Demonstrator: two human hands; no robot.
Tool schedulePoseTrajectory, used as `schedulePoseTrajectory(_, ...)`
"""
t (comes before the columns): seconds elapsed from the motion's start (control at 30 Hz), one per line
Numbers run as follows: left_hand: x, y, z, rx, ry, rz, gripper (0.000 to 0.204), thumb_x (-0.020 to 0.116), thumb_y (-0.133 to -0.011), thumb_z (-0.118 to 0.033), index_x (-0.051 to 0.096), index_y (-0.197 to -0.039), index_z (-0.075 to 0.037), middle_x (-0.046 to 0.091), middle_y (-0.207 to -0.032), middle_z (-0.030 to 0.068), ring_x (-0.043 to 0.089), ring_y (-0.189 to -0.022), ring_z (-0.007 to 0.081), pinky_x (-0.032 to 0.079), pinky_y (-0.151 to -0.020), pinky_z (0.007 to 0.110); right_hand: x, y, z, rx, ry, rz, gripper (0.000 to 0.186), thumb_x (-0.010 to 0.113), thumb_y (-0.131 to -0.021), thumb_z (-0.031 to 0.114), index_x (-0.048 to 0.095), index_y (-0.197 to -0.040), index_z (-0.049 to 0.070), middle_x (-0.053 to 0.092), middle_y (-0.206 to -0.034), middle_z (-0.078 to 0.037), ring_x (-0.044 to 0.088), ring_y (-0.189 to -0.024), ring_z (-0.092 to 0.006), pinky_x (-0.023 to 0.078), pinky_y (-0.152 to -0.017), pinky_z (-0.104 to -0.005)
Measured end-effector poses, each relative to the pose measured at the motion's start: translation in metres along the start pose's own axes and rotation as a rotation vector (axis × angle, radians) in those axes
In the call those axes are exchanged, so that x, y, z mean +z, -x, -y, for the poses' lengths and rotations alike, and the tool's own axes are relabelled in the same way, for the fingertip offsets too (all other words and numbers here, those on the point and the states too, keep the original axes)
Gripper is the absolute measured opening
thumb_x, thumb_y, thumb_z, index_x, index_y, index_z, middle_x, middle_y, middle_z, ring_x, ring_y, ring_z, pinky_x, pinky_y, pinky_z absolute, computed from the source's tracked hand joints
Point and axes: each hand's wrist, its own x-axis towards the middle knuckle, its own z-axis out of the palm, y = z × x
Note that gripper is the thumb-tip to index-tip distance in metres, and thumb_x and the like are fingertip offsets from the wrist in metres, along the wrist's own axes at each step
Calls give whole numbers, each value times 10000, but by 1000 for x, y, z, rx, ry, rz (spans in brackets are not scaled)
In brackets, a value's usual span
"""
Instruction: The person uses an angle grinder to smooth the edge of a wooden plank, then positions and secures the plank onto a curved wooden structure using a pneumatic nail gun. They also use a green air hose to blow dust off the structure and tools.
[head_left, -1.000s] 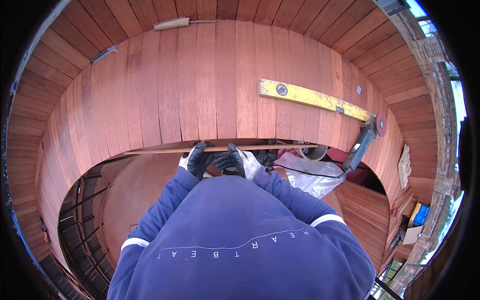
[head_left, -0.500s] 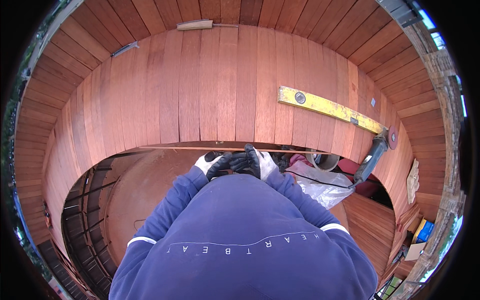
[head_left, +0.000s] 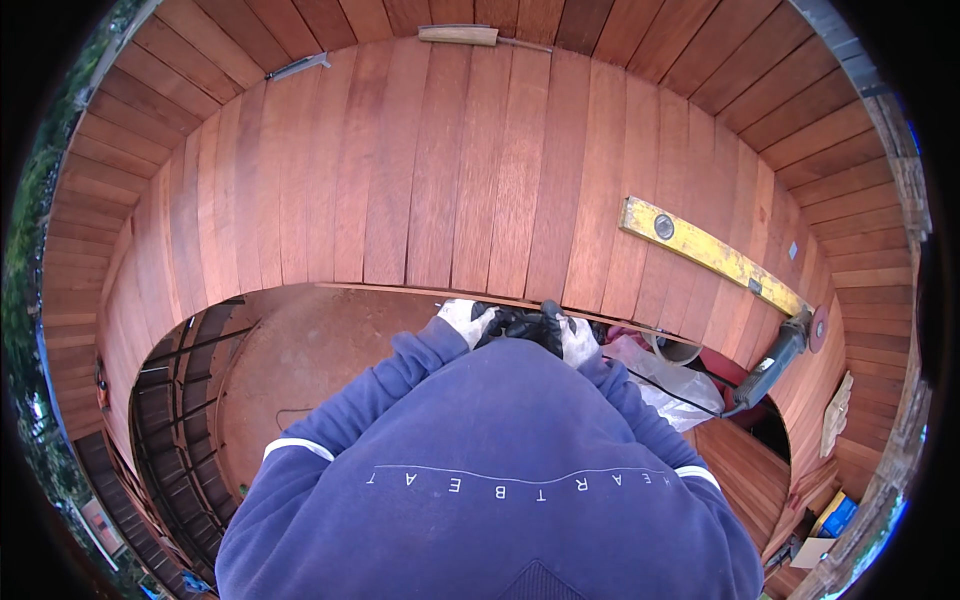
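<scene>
The wooden strip [head_left: 410,291] looked light, best held mid-length; whether left hand [head_left: 468,320] or right hand [head_left: 572,338] fingers pinched it was unclear.

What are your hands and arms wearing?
The left hand and right hand wear gloves, black over the fingers and whitish toward the wrists. The sleeves are blue, each crossed by a white band.

1. A woodworking or building spot, seemingly partly open to the outdoors.
2. Reddish planks [head_left: 478,185] make up the broad tabletop [head_left: 330,205] and the surface beyond [head_left: 700,45] it.
3. A yellow spirit level [head_left: 712,256] and a corded angle grinder [head_left: 774,364] with a reddish disc [head_left: 819,329] lie on it.
4. Green foliage [head_left: 38,225] shows past the planks at the left.
</scene>
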Motion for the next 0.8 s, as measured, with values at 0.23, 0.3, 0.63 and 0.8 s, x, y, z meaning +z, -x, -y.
schedulePoseTrajectory(0.23,-17,-8,-19,-89,16,137,215,542,-894,-219,658,-955,-49,655,-832,150,617,-746,282,477,-678,371,-4,-1,3,150,49,116,224,513,-891,151,588,-1033,-5,607,-853,-186,601,-734,-319,473,-642,-423)
schedulePoseTrajectory(0.3,-21,-8,-23,-219,109,193,252,548,-880,-242,636,-984,-30,640,-914,200,610,-860,350,473,-761,414,3,4,-4,-103,145,-62,270,499,-903,216,600,-943,-31,605,-695,-187,603,-629,-317,451,-569,-425)
schedulePoseTrajectory(0.63,-6,2,14,-113,159,111,143,593,-843,-145,665,-913,-43,650,-745,117,615,-646,269,475,-593,354,-19,-12,43,212,-323,-59,279,498,-907,245,638,-889,5,623,-661,-131,601,-577,-288,460,-543,-395)
schedulePoseTrajectory(0.8,4,5,33,-70,257,71,161,612,-815,-122,674,-950,-60,665,-796,105,639,-708,259,493,-643,348,-21,-11,31,312,-309,146,324,460,-923,281,640,-928,12,614,-669,-142,585,-584,-294,442,-559,-389)
